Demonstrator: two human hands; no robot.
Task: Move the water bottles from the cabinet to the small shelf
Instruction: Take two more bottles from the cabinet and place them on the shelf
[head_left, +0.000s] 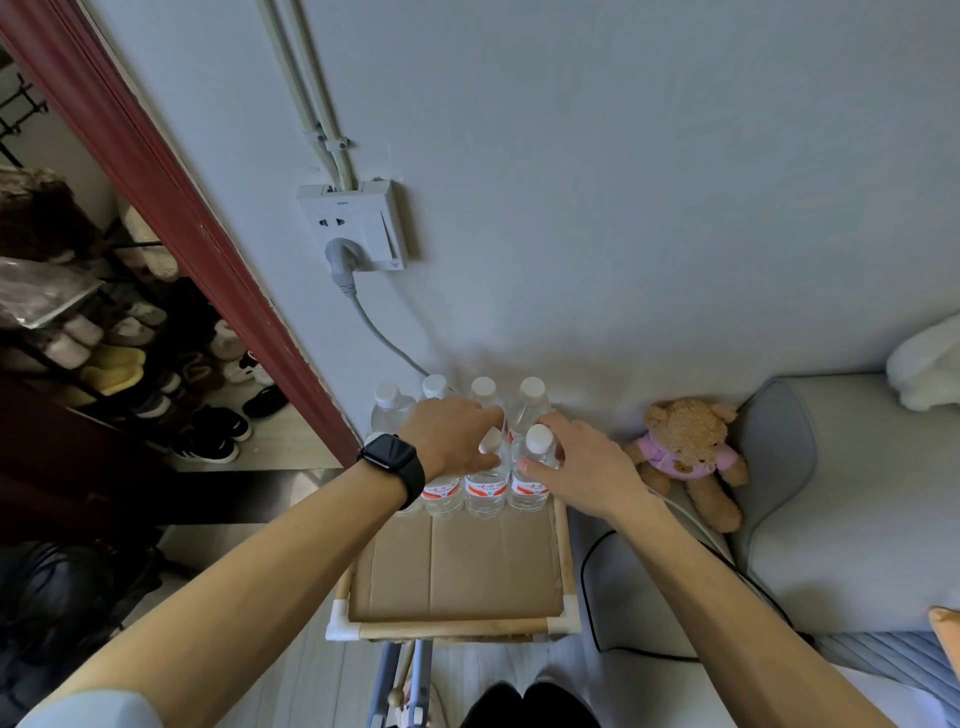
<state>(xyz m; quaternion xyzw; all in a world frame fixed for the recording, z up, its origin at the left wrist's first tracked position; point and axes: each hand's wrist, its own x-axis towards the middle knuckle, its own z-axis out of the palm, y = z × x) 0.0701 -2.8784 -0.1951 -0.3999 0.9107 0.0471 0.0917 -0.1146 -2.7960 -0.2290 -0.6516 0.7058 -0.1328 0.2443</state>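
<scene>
1. Fingers (540, 470) of right hand (582, 467) clamped on the front-right bottle (535, 467).
2. Left hand (452, 436) fingers wrapped round its neighbour (488, 478).
3. Both bottles stand on the shelf (563, 545), a back row of bottles behind by the wall.
4. Teddy (685, 452) sits just right.
</scene>
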